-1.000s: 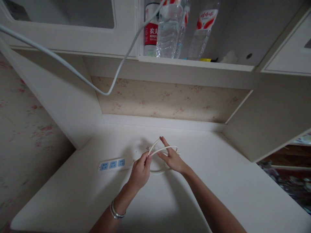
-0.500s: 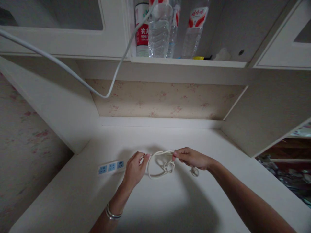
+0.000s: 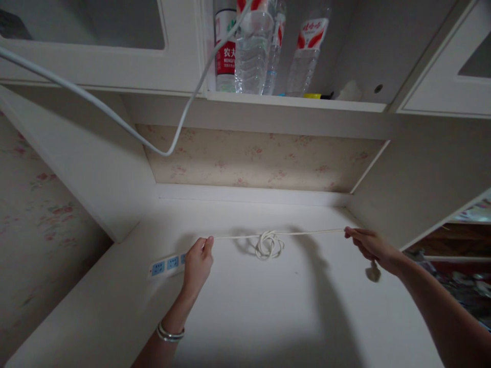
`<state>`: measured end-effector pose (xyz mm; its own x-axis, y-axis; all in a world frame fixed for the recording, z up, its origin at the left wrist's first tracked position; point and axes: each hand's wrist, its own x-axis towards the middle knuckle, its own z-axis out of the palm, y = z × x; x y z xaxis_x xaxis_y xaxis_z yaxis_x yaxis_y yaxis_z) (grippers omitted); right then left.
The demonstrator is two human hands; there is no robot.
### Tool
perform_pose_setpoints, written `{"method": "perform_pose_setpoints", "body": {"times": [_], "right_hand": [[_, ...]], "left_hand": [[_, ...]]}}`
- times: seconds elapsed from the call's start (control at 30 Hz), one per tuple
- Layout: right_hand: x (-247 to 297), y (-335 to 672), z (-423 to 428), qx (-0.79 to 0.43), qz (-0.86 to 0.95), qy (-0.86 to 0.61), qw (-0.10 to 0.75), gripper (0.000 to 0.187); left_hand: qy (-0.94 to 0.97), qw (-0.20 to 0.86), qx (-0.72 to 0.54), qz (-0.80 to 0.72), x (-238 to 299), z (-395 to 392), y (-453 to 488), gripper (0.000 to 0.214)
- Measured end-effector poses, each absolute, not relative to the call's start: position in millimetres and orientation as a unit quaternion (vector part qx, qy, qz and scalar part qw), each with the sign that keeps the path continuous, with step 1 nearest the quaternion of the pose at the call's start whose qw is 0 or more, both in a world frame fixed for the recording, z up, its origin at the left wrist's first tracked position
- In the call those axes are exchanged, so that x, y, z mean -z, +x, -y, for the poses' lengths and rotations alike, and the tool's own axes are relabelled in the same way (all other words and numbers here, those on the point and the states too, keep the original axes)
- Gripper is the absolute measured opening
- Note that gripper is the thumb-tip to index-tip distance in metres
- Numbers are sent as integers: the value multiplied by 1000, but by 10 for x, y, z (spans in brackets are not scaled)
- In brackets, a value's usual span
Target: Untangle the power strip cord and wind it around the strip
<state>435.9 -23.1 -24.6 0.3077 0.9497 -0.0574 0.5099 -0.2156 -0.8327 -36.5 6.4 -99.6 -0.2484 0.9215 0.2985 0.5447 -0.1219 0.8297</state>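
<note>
So from where I'm standing, a white cord (image 3: 275,233) is pulled pretty much straight between two bare hands. The left hand (image 3: 198,263) has one end pinched between thumb and fingers, and the right hand (image 3: 376,249) is closed on the other end, well apart from the left. About midway between the two grips there's a loose tangled knot (image 3: 270,244), a messy bunch of loops, with the white desktop (image 3: 245,312) below it. Under the right grip a small pale thing (image 3: 373,272) dangles (could be a plug, but it's too blurry for me to swear to it).

Just beside the left grip, on its outer side, a white power strip (image 3: 169,265) with blue sockets lies on the desktop, its near end partly hidden by that hand. Can't tell if they touch. Silver bangles (image 3: 170,333) sit down the arm from the left grip. High above and beyond both hands, clear plastic bottles (image 3: 255,56) stand in a cabinet (image 3: 299,102), and a thick pale cable (image 3: 168,153) droops above the left grip.
</note>
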Motion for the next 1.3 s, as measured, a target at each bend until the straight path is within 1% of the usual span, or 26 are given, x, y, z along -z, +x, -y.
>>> {"method": "perform_pose_setpoints", "body": {"times": [0.07,0.17,0.23,0.3,0.37,0.43,0.47,0.57,0.6,0.67,0.7,0.77,0.83,0.9,0.93,1.07,1.13,1.3], "right_hand": [[142,4312,319,-382,498,-689,362,39],[-108,4116,469,-474,523,-632,321,34],[-291,3907,564,-525,554,-590,266,30],[-446,3667,643,-566,580,-556,185,28],[-546,3445,698,-590,593,-527,149,33],[-586,3284,721,-573,626,-511,136,39],[-586,3231,718,-546,650,-513,130,40],[-541,3153,659,-406,724,-546,112,30],[-517,3139,627,-362,737,-560,113,33],[-456,3095,555,-311,735,-585,144,41],[-419,3057,518,-311,719,-596,176,44],[-327,2931,449,-352,664,-606,262,44],[-211,2732,388,-415,601,-586,352,42],[-78,2474,339,-479,556,-538,415,37],[-8,2332,319,-510,539,-511,433,34],[248,1809,261,-595,485,-435,470,32],[337,1632,235,-616,478,-412,471,32],[428,1491,167,-612,512,-406,446,37]], "left_hand": [[561,228,-487,-629,961,-74,-335,41],[535,304,-514,-598,936,-82,-291,46],[511,378,-529,-563,934,-78,-245,45],[487,450,-545,-513,929,-69,-193,40],[473,505,-562,-453,911,-56,-154,35],[467,550,-568,-396,880,-40,-143,29],[465,569,-565,-374,864,-31,-148,27],[465,608,-536,-355,835,-5,-175,31],[469,609,-525,-364,837,3,-178,32],[483,602,-502,-389,853,17,-163,34],[492,596,-491,-401,865,24,-145,35],[508,582,-473,-423,886,41,-96,37],[526,560,-463,-442,890,68,-46,38],[556,534,-452,-450,873,106,-4,37],[574,526,-442,-446,858,128,14,38],[637,502,-411,-417,795,208,94,51],[657,476,-418,-409,778,228,139,51],[673,438,-438,-404,802,223,205,22]]}}
